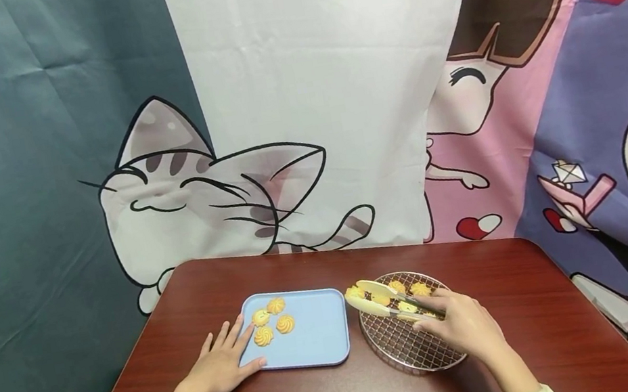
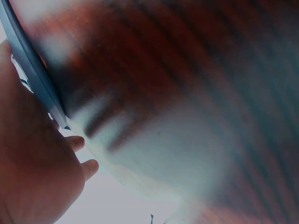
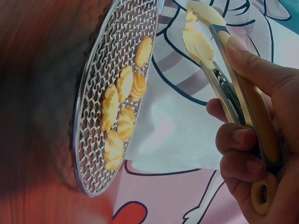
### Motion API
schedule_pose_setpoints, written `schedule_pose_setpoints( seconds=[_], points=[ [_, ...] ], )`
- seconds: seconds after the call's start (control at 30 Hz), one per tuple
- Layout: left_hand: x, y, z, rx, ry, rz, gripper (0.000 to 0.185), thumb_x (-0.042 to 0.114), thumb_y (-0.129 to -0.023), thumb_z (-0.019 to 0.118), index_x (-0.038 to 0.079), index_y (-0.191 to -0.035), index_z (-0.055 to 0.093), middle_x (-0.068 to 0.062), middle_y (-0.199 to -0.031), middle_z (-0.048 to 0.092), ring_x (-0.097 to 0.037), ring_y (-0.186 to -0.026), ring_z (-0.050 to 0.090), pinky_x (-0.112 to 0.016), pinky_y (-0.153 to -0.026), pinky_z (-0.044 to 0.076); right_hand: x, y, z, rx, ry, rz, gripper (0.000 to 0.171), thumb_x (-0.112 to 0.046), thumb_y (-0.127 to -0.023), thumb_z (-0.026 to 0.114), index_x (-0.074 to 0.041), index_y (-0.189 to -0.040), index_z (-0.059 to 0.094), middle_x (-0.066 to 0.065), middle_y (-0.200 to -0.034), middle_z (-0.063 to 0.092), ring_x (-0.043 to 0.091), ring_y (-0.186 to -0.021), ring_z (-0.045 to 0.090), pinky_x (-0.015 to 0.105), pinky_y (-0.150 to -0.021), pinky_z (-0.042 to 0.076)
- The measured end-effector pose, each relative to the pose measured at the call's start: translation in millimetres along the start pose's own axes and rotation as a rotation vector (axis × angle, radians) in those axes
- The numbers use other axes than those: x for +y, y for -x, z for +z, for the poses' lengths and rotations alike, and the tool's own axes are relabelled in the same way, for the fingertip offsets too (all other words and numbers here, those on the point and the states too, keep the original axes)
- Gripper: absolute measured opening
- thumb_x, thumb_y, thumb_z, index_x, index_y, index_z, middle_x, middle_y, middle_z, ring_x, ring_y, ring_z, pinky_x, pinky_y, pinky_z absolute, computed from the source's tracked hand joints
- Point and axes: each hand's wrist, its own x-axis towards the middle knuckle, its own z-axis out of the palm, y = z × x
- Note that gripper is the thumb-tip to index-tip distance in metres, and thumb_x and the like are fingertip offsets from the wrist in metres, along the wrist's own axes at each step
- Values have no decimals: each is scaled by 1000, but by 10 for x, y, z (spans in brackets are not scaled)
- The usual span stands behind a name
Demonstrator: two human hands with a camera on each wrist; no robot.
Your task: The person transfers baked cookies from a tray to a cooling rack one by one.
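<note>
— On the red-brown table (image 1: 522, 300), what are your hands doing?

— My left hand (image 1: 221, 365) lies flat with the fingers spread, its fingertips resting on the near left edge of the blue tray (image 1: 318, 339). My right hand (image 1: 464, 323) has its fingers curled round the handles of the tongs (image 1: 386, 301).

— Where do the tongs sit?

— They stretch over the round wire rack (image 1: 403, 353), with the pale tips at its far left rim, toward the tray. A cookie (image 3: 198, 44) is between the tips.

— And the other cookies?

— Four cookies (image 1: 272, 319) lie in the tray's far left corner, just beyond my left fingertips. More sit on the rack, partly hidden beneath the tongs. Tray and rack stand side by side, just apart.
</note>
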Motion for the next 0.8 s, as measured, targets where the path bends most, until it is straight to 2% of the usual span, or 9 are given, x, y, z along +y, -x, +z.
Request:
schedule_pose_setpoints(
  seconds=[0.13,0.27,0.43,0.6,0.7,0.8],
  points=[
    [-4,-7,15,8,7,5,86,69,-94,52,13,-158,37,-16,-167,22,-48,-151,20,-71,-116,12,17,40,-26,5,-1,8,53,-43,-72,90,-24,-120,78,-7,-103,70,24,-89,70,45,-71,56],
    [-6,-9,26,14,10,5,86,69,-94,52,13,-158,38,-16,-167,22,-47,-151,20,-71,-116,12,32,79,-48,10,-6,15,51,-40,-72,91,-22,-119,78,-1,-109,72,28,-96,71,49,-76,57],
    [-17,-4,35,24,26,17,86,69,-94,52,12,-157,39,-18,-166,24,-49,-149,21,-72,-115,11,61,137,-67,18,-9,16,48,-40,-73,90,-23,-117,79,-3,-107,72,26,-94,72,48,-75,57],
    [-27,-7,63,38,31,33,85,66,-95,54,11,-157,39,-19,-165,25,-51,-148,22,-73,-114,11,119,203,-93,40,-15,5,47,-37,-75,90,-20,-117,79,4,-112,74,30,-97,72,51,-77,57],
    [-13,-5,54,30,23,25,85,68,-95,53,12,-157,38,-18,-166,23,-49,-150,21,-72,-115,11,159,234,-113,60,-8,-2,47,-33,-73,91,-22,-117,79,-3,-100,72,21,-83,69,44,-67,55],
    [-8,-4,49,30,23,22,86,68,-94,53,11,-157,39,-18,-166,24,-50,-149,21,-72,-115,12,196,249,-134,70,9,0,47,-33,-72,92,-25,-116,79,-13,-86,64,9,-70,56,33,-58,46]
  ],
)
